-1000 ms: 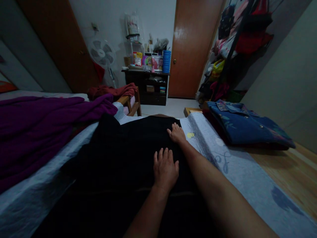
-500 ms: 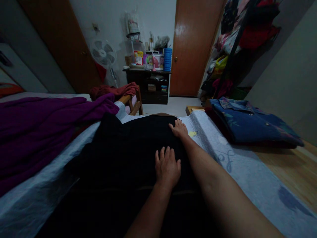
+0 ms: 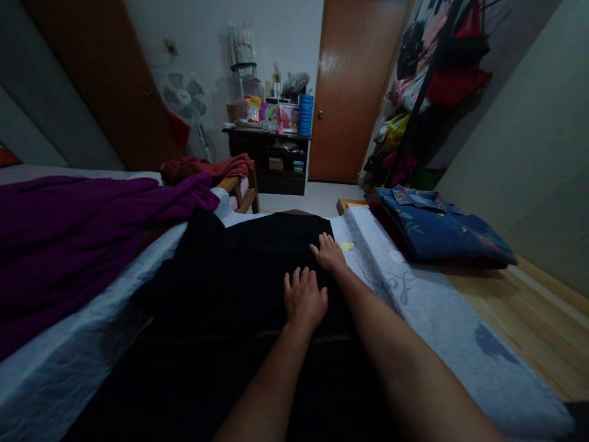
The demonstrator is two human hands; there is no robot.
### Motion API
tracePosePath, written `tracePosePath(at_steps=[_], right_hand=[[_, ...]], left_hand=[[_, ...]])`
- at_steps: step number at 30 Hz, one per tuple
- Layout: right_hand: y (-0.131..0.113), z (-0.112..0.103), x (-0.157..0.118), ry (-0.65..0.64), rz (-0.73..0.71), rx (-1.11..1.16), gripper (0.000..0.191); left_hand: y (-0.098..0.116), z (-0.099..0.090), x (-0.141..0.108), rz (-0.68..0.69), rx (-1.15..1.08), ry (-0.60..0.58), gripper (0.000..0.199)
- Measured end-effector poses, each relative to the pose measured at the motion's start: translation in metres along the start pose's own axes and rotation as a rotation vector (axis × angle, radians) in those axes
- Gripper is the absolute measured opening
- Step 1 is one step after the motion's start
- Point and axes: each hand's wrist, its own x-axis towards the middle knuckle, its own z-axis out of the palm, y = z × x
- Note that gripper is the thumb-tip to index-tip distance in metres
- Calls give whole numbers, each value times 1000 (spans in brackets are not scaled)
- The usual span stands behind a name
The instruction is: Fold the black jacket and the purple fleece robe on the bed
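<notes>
1. Take the black garment (image 3: 257, 264) as your landmark: it lies spread on the patterned sheet (image 3: 391, 282) straight before you, and its near edge is lost in the dark at the bottom.
2. To the garment's right you have a wide open strip of sheet; past that lie the folded blue shirt (image 3: 446, 224) and bare wood (image 3: 519, 313).
3. To its left the strip is narrower, closing towards the garment's far left corner, where the purple cloth (image 3: 83, 227) comes near.
4. Compared with half a second ago, your right hand (image 3: 328, 252) sits slightly nearer to you from the garment's far right corner, and the gap between your hands is smaller. The garment is still spread out.
5. Your right hand is palm down just inside the garment's right edge, fingers slightly apart, its forearm coming from the lower right.
6. Your left hand (image 3: 305, 301) is palm down on the garment's middle, nearer to you, fingers apart and pointing away. Neither hand grips anything.
</notes>
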Motion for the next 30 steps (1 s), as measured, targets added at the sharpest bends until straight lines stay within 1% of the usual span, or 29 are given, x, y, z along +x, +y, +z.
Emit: tracePosePath(at_steps=[7,13,16,20,23,25,27,28,30], right_hand=[[4,0,-31,15,-32,5,68],[9,-1,-58,2,-53,-29,70],[11,-1,-74,-18,-76,-49,72],[13,0,-97,-45,-68,-57,71],[13,-5,-109,-70,-70,-54,70],[12,-12,-111,-94,-76,-55,67],[10,-20,-105,-92,-79,-31,57],[9,-22,-101,-68,-78,-3,54],[5,-23,-89,7,-67,66,52]], left_hand=[[2,-4,1,-28,-42,21,37],[3,-6,1,-34,-57,16,40],[3,-5,1,-29,-58,33,38],[3,-4,0,-22,-56,51,33],[2,-3,1,-23,-56,49,33],[2,-3,1,-22,-57,46,34],[2,-3,1,-22,-57,41,36],[2,-3,1,-24,-56,37,36],[2,-4,1,-30,-52,27,37]])
